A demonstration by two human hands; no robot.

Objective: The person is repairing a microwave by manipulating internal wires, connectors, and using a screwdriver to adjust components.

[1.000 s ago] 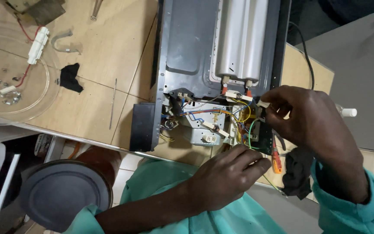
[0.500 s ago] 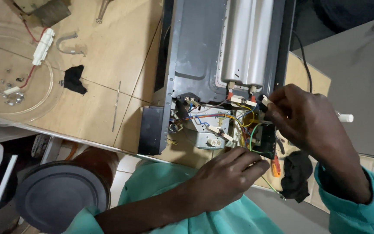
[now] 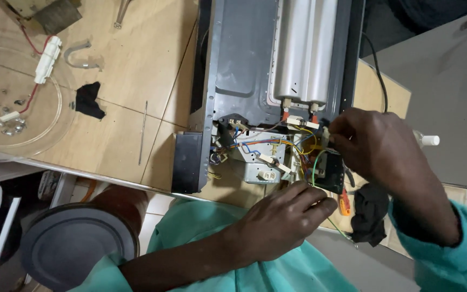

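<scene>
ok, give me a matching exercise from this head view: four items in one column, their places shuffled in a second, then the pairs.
Things
1. round clear glass tray
2. small black cloth scrap
3. thin straight metal rod
4. shiny silver cylinder

Places
A. inside the open grey metal appliance casing
B. on the wooden table, between the tray and the rod
C. far left, holding loose screws and a red-wired white part
D. on the table just left of the casing

Pairs: 1-C, 2-B, 3-D, 4-A
</scene>
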